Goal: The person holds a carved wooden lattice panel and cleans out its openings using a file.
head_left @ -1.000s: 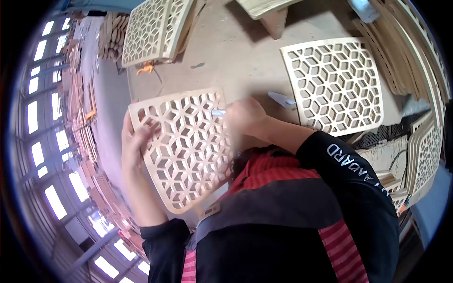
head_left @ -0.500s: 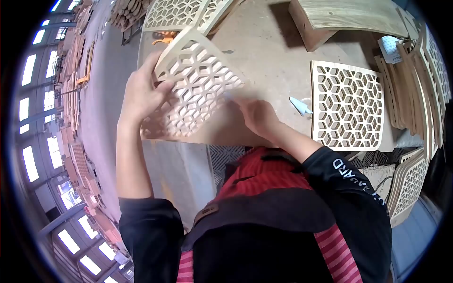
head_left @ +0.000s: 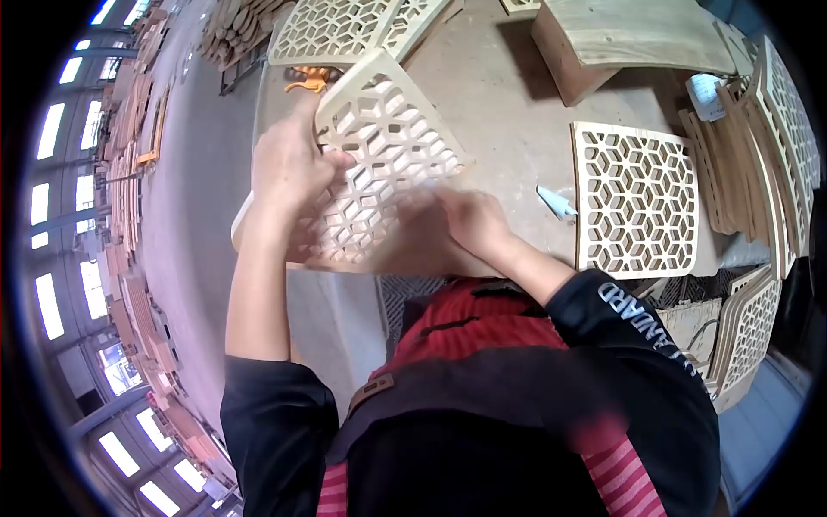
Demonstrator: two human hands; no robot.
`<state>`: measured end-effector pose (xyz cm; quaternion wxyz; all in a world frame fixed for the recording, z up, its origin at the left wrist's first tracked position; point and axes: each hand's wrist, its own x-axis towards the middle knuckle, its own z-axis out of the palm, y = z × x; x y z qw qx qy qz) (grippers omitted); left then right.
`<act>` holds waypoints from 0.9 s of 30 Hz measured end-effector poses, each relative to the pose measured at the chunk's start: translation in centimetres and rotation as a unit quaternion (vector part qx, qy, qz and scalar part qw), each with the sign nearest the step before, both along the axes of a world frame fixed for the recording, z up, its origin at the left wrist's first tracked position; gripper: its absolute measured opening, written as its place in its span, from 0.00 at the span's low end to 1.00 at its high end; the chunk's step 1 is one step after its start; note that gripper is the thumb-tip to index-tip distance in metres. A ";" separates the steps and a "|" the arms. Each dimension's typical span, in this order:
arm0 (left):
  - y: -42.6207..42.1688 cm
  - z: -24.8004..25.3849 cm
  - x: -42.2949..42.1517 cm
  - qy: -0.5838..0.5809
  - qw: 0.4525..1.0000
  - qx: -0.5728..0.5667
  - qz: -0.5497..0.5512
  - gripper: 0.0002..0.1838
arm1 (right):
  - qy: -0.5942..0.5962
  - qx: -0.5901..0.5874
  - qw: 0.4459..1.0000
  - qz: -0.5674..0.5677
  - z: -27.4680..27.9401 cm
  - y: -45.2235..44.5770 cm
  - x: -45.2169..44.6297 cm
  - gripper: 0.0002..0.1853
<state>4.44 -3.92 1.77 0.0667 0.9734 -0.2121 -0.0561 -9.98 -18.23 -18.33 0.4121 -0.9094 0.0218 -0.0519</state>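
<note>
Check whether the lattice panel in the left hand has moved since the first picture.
Yes: the held lattice panel has shifted up the image, toward the orange object on the table, narrowing the visible gap.

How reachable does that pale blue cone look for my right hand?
Probably yes: only bare tabletop shows between your right hand and the pale blue cone, though blur hides that hand's grip.

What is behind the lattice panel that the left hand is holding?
Beyond the held panel, toward the picture's top, an orange object and other lattice panels show. Tabletop shows to its right. What lies directly beneath is mostly covered.
</note>
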 end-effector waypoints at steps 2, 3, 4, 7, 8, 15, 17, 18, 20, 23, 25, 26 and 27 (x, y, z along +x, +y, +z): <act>-0.1 0.3 -0.2 -0.007 1.000 -0.001 -0.004 0.29 | 0.025 -0.016 1.000 0.001 3.0 -1.3 -2.9 0.16; -0.3 0.4 -0.5 -0.010 1.000 0.001 0.001 0.29 | -0.015 -0.008 1.000 -0.018 3.0 -1.6 -4.2 0.17; -0.3 0.4 -0.7 -0.011 1.000 0.005 0.006 0.29 | -0.007 -0.013 1.000 -0.017 2.7 -1.4 -4.1 0.17; -0.3 0.3 -1.0 -0.005 1.000 0.006 0.005 0.28 | -0.009 -0.017 1.000 -0.018 0.9 0.3 -2.7 0.19; -0.4 0.4 -1.2 -0.002 1.000 0.005 0.008 0.28 | -0.013 -0.025 0.999 -0.020 -0.3 0.7 -1.5 0.19; -0.3 0.6 -1.1 -0.013 1.000 0.013 0.009 0.27 | -0.009 -0.027 0.999 -0.031 2.7 -0.6 -4.7 0.16; -0.4 0.6 -1.4 -0.021 1.000 0.009 0.009 0.27 | -0.003 -0.024 0.999 -0.036 2.5 -0.5 -5.2 0.15; -0.5 0.6 -1.6 -0.025 1.000 0.007 0.007 0.27 | 0.000 -0.022 0.999 -0.041 2.4 -0.4 -5.5 0.15; -0.5 0.5 -1.7 -0.018 1.000 0.008 0.005 0.27 | -0.005 -0.020 0.999 -0.037 1.3 0.2 -3.1 0.15; -0.3 0.4 -1.9 -0.025 1.000 0.004 0.004 0.27 | -0.005 -0.026 0.999 -0.025 0.7 0.4 -0.6 0.15; -0.3 0.6 -1.8 -0.035 0.999 0.001 -0.001 0.26 | -0.017 -0.025 0.999 -0.018 1.1 -0.4 -2.4 0.15; -0.4 0.8 -1.9 -0.037 0.999 -0.001 -0.002 0.26 | -0.024 -0.025 0.999 -0.013 1.3 -0.8 -3.7 0.15; -0.4 0.8 -2.1 -0.037 0.999 -0.002 -0.002 0.25 | 0.015 -0.011 0.999 -0.034 2.3 -1.0 -5.1 0.15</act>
